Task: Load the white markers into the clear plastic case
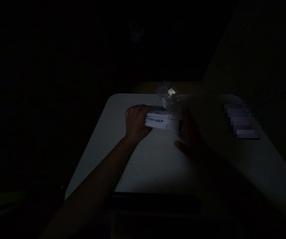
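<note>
My left hand [136, 121] is wrapped around the left end of a white stack of flat packs [158, 123] with dark printing on their edges, low over the table. A clear plastic cover [174, 118] seems to sit around the stack's right end. My right hand [191, 132] is beside that end, thumb and fingers spread apart; dim light hides whether it touches. Just behind the stack, a crumpled-looking clear plastic case [169, 95] catches a bright reflection near the table's far edge.
The pale table [100, 142] has rounded corners and a dark bar [155, 201] along its near edge. A phone-like device [242, 121], blurred out, lies at the right. A thin cable [277, 96] runs off to the right. Surroundings are very dark.
</note>
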Tool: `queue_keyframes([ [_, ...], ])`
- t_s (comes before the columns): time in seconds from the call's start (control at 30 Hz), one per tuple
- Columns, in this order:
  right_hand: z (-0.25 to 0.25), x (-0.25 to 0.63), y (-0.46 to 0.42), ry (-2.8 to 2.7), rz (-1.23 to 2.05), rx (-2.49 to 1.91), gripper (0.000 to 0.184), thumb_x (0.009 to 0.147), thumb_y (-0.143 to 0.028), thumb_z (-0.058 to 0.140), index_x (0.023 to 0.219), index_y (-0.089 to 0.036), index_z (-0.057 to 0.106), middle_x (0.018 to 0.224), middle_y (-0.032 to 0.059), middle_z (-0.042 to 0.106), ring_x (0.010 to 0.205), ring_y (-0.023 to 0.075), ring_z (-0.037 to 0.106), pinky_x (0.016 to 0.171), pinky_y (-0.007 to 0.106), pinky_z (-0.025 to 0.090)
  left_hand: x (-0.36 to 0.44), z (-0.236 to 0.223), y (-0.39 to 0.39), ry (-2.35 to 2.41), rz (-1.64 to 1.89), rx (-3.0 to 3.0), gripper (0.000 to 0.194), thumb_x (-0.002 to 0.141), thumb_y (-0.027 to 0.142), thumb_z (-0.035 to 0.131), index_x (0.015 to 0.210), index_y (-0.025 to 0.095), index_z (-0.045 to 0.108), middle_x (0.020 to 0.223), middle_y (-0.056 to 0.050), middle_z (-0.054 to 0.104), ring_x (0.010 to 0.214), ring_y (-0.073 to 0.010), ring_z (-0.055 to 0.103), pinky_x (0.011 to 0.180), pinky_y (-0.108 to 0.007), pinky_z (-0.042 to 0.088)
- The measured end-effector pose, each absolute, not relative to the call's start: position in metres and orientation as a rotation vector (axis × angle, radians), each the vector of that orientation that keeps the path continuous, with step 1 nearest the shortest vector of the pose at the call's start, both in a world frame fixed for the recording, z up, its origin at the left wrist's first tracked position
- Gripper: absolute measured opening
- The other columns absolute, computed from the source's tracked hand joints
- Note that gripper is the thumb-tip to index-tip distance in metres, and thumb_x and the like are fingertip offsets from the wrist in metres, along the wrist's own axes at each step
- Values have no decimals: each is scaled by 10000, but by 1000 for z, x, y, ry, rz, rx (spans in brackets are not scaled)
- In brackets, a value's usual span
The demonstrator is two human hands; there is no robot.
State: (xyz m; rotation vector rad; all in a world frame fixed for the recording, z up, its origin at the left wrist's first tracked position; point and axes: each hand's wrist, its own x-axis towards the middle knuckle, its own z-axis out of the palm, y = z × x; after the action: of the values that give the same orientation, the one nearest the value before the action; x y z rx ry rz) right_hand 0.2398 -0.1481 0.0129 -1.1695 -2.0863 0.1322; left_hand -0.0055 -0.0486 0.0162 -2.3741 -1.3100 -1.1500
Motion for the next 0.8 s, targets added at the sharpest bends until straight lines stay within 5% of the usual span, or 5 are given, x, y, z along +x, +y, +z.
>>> queue_keyframes([
  [0.53, 8, 242, -141, -2063, 115, -1168, 988, 972, -635, 539, 1689, -380, -92, 1788, 27, -48, 1646, 369, 57, 1283, 648, 300, -5, 16, -48, -1301, -1172, -2360, 581, 698, 229, 705, 1268, 275, 596, 1202, -74, 722, 1141, -296, 628, 1012, -452, 434],
  [0.8, 8, 248, -139, -2001, 143, -1177, 945, 1005, -563, 525, 1673, -420, -128, 1782, -10, -97, 1655, 295, 19, 1329, 579, 230, -5, 16, -47, -1338, -1176, -2351, 546, 717, 258, 699, 1254, 275, 604, 1193, -73, 725, 1135, -292, 633, 1016, -443, 432],
])
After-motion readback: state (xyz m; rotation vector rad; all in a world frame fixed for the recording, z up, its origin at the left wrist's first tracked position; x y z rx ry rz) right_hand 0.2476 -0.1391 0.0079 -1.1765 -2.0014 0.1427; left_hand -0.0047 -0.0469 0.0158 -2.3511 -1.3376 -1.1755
